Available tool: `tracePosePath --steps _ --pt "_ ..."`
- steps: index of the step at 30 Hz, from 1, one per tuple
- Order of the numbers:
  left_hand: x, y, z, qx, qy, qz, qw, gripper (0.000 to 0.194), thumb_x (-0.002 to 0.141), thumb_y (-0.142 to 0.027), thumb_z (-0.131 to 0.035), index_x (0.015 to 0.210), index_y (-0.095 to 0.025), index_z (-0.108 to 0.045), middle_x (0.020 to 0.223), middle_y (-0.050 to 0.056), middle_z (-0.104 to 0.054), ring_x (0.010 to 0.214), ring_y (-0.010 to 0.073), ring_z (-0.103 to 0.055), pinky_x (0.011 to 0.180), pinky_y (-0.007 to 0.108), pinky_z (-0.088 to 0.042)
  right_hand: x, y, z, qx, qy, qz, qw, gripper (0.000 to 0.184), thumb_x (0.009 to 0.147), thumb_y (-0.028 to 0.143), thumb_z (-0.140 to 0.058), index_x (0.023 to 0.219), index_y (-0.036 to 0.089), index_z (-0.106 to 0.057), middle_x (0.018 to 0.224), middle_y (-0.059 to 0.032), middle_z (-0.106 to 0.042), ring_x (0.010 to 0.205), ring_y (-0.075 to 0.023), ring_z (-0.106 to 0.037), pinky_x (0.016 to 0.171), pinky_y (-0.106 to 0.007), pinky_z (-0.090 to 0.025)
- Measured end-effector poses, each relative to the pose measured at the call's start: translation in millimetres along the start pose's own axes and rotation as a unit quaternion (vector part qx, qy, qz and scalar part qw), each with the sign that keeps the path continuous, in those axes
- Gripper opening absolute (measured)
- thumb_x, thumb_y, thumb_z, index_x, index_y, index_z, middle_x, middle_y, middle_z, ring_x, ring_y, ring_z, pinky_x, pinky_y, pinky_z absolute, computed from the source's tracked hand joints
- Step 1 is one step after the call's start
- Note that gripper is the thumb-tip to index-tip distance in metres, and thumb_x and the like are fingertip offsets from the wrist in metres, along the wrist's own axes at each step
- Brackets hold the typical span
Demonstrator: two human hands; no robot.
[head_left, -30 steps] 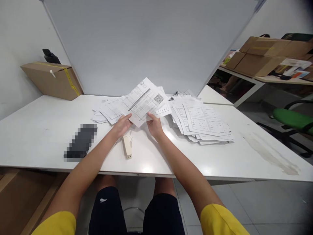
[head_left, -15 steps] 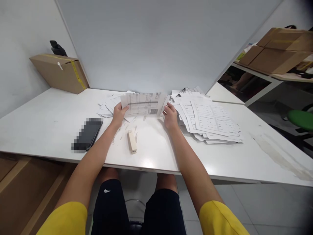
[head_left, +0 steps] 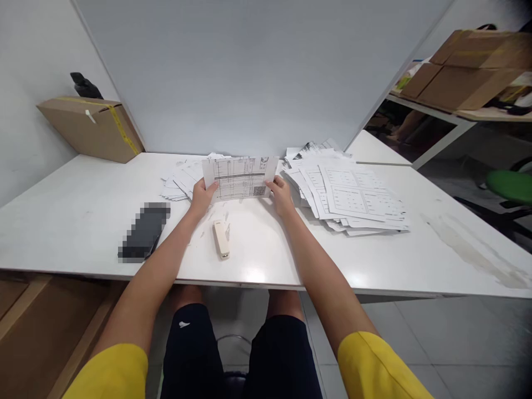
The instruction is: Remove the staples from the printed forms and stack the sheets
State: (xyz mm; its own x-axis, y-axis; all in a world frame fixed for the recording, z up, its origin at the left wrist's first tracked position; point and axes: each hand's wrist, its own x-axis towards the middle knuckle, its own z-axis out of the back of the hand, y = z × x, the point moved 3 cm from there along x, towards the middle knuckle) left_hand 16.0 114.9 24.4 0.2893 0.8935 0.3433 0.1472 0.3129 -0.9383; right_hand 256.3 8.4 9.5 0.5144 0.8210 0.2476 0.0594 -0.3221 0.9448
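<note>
My left hand (head_left: 202,197) and my right hand (head_left: 281,195) each grip a side edge of a small bundle of printed sheets (head_left: 240,177), held upright on its long edge on the white table (head_left: 75,221). The front sheet shows tables and a QR code. A cream stapler (head_left: 221,239) lies on the table just in front of my hands. A loose pile of printed papers (head_left: 183,180) lies behind my left hand. A larger spread stack of forms (head_left: 353,197) lies to the right of my right hand.
A dark phone (head_left: 144,231) lies left of the stapler. A taped cardboard box (head_left: 89,130) leans in the back left corner. A grey partition (head_left: 249,72) stands behind the table. Cardboard boxes (head_left: 469,72) sit on a table at right, beside a green chair (head_left: 509,185).
The sheets I held tilted and fanned above the left pile are now squared up and stood on edge on the table, one hand at each side. My right hand moved back against the bundle.
</note>
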Motion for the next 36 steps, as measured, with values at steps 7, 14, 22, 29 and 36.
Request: tracePosePath --steps 7,14,22,29,36 --pt "2.8 -1.5 4.0 -0.004 -0.026 0.006 1.000 0.048 0.070 -0.051 -0.083 0.101 -0.015 -0.074 0.101 0.010 -0.078 0.101 0.0298 -0.071 0.089 0.040 -0.057 -1.2 9.8 0.8 -0.083 0.081 -0.012 0.993 0.035 0.068 0.050 -0.076 0.091 0.022 -0.075 0.100 -0.0054 -0.078 0.111 -0.0314 -0.068 0.097 -0.045 -0.054" --pt "4.9 -2.0 8.3 0.007 -0.049 0.017 0.999 0.028 0.073 -0.041 -0.080 0.075 -0.017 -0.065 0.071 0.000 -0.066 0.071 0.0168 -0.061 0.064 0.026 -0.047 0.6 6.3 9.1 -0.092 0.078 -0.050 0.992 0.035 0.067 0.044 -0.075 0.095 0.023 -0.077 0.100 -0.0032 -0.079 0.108 -0.0301 -0.069 0.093 -0.043 -0.056" --pt "4.2 -5.9 7.7 -0.002 -0.062 0.007 0.998 0.032 0.074 -0.036 -0.081 0.066 -0.019 -0.055 0.060 -0.004 -0.049 0.060 0.0127 -0.047 0.053 0.023 -0.033 4.1 0.9 13.3 -0.069 0.075 -0.068 0.992 0.032 0.068 0.038 -0.075 0.095 0.022 -0.076 0.102 -0.0054 -0.079 0.111 -0.0304 -0.068 0.096 -0.044 -0.054" --pt "2.7 -8.0 7.7 -0.008 -0.072 0.018 0.997 0.035 0.074 -0.034 -0.083 0.064 -0.020 -0.052 0.059 -0.005 -0.044 0.059 0.0119 -0.044 0.053 0.023 -0.031 1.0 4.7 11.5 -0.068 0.085 -0.058 0.992 0.034 0.070 0.040 -0.073 0.099 0.022 -0.077 0.105 -0.0059 -0.079 0.113 -0.0305 -0.068 0.099 -0.046 -0.053" --pt "0.7 -13.9 4.9 0.006 -0.065 0.026 0.998 0.035 0.077 -0.032 -0.079 0.063 -0.019 -0.051 0.060 -0.005 -0.044 0.058 0.0105 -0.040 0.054 0.023 -0.030 -0.3 8.6 10.9 -0.067 0.080 -0.054 0.993 0.037 0.068 0.041 -0.076 0.099 0.021 -0.077 0.105 -0.0053 -0.079 0.110 -0.0309 -0.069 0.103 -0.048 -0.052"
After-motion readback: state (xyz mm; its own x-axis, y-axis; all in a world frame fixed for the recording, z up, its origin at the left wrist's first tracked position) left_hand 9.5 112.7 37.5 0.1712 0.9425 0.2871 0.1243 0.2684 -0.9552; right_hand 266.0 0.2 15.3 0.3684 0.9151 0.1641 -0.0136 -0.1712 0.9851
